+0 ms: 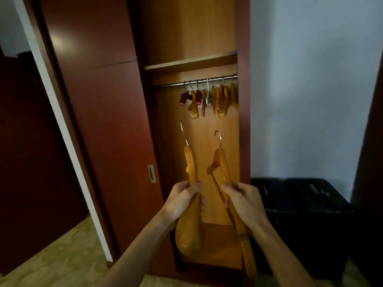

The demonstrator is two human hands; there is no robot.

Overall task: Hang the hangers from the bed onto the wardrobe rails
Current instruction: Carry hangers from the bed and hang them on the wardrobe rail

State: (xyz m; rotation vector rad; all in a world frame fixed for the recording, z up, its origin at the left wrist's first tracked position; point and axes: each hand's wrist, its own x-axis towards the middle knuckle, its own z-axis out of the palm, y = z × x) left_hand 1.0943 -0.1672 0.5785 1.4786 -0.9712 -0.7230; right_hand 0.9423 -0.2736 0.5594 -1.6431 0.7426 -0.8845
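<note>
Sliding door (99, 112) sits left of the open wardrobe bay. Left hand (182, 200) grips a broad wooden hanger (189, 222), right hand (245, 200) grips a second wooden hanger (224, 170), both hooks up, below the rail (194, 81). Rail already carries a row of hangers (215, 99); black case (300, 201) on the floor at right.

Two hands are raised before an open wardrobe, the left hand (183, 198) and the right hand (246, 200), each holding one wooden hanger: the left-held hanger (189, 204) and the right-held hanger (224, 168), two in all. One metal rail (172, 84) spans the compartment beneath one shelf (190, 62). On it hang roughly ten hangers (209, 97); about seven are wooden, two are dark red (191, 97) and one is pale (207, 92), though overlap blurs the exact count. One sliding door (99, 121) carries one recessed handle (151, 173). Two black cases (300, 195) stand alongside.
</note>
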